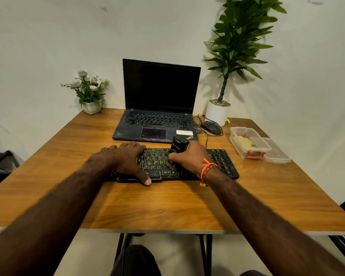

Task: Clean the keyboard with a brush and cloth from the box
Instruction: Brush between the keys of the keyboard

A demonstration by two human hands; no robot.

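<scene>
Head view puts your left hand flat on the keyboard near the counter front edge, fingers spread. Your right hand grips the black brush, bristles on the keys. Toward the right edge sits the open box; the laptop stands at the far edge.

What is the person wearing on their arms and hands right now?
Both forearms are bare, with no sleeves or gloves in view. The right hand has an orange thread bracelet tied round the wrist, with knotted ends hanging. The left hand wears nothing visible.
</scene>
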